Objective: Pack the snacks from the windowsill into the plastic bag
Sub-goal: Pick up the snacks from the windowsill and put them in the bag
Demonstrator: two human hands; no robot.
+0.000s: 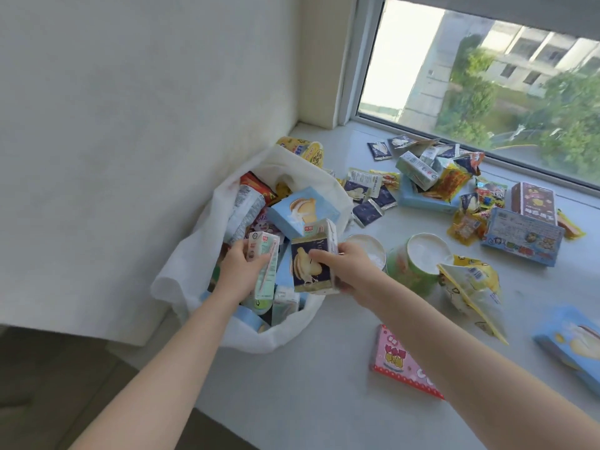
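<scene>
A white plastic bag (181, 271) sits open at the left end of the windowsill (308, 384), stuffed with boxes and packets. Over its mouth my left hand (238, 267) grips a pale green drink carton (264, 271). Beside it my right hand (344, 267) holds a dark blue snack box (310, 264) with a cream sandwich biscuit pictured on it. A light blue biscuit box (302, 209) lies on top of the bag's contents.
Two paper cups (422, 254) lie right of the bag. A yellow pouch (470, 287), a pink box (399, 362) and a blue box (571, 342) lie near the front. Several sachets and boxes (428, 180) are scattered under the window (487, 76). A wall stands left.
</scene>
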